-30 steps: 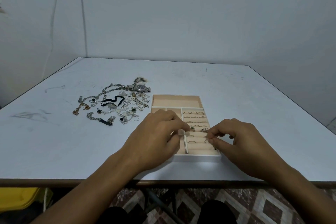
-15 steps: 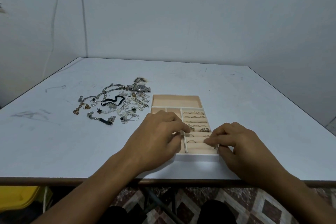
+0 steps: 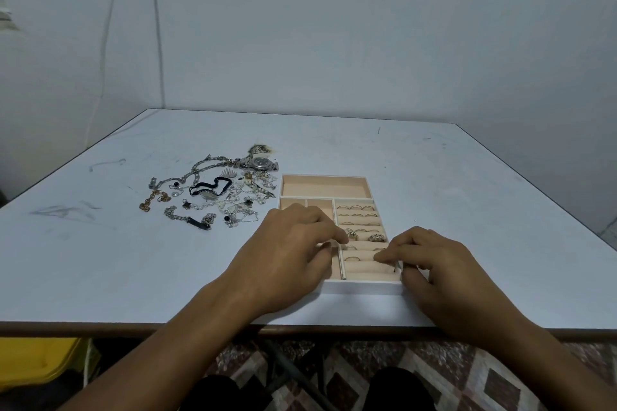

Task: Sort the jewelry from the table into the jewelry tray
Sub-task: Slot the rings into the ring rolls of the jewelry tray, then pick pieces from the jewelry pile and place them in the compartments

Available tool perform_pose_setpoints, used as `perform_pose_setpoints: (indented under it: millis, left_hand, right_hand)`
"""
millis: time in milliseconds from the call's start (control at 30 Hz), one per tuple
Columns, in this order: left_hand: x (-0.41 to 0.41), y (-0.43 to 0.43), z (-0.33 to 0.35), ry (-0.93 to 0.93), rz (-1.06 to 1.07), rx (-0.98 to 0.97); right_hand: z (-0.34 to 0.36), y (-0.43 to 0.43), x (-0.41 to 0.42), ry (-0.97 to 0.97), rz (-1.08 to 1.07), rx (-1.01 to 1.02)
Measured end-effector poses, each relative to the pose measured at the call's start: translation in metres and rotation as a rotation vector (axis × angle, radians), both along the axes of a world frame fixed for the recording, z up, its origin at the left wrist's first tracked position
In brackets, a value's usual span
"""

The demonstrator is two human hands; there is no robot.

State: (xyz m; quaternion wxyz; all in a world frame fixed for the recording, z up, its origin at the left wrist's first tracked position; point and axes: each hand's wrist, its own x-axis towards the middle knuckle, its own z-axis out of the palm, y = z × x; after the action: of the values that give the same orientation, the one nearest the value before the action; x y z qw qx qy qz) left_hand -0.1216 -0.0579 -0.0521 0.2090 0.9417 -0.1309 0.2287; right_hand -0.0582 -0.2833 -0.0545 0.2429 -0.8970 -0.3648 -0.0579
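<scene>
Since a second ago my right hand [image 3: 444, 274] has sunk slightly toward the near rows of the beige velvet jewelry tray [image 3: 364, 287], its curled fingers [image 3: 380, 257] touching a ring roll [image 3: 364, 265]; whether they pinch a ring I cannot tell. Rolls run left to right, directly under those tips. My left hand [image 3: 287, 253] rests curled over the tray's left compartments, its grip also unclear. It is nearer the tangled heap of silver chains and bracelets [image 3: 217, 197], which lies far-left on the pale worktop [image 3: 467, 193] with nothing between.
</scene>
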Motion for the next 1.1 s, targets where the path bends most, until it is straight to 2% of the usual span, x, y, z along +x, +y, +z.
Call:
perform_pose_setpoints:
  millis: [233,500,667,800,967,1100]
  left_hand:
    - [-0.008,0.015,-0.002,0.038,0.029,-0.026]
    - [-0.007,0.047,-0.003,0.011,0.111,-0.063]
    - [-0.009,0.079,-0.009,0.028,0.222,-0.064]
    - [-0.007,0.098,-0.012,0.042,0.34,-0.064]
    - [-0.003,0.113,-0.012,0.094,0.405,-0.026]
    - [-0.004,0.114,-0.012,0.096,0.403,-0.024]
  right_hand:
    - [0.005,0.011,0.002,-0.003,-0.033,0.037]
    - [0.031,0.072,0.015,0.033,0.07,0.088]
    - [0.039,0.131,0.024,0.036,0.138,0.014]
    - [0.036,0.179,0.037,-0.051,0.165,-0.101]
    - [0.027,0.219,0.055,-0.194,0.068,-0.318]
    - [0.022,0.23,0.063,-0.171,-0.002,-0.366]
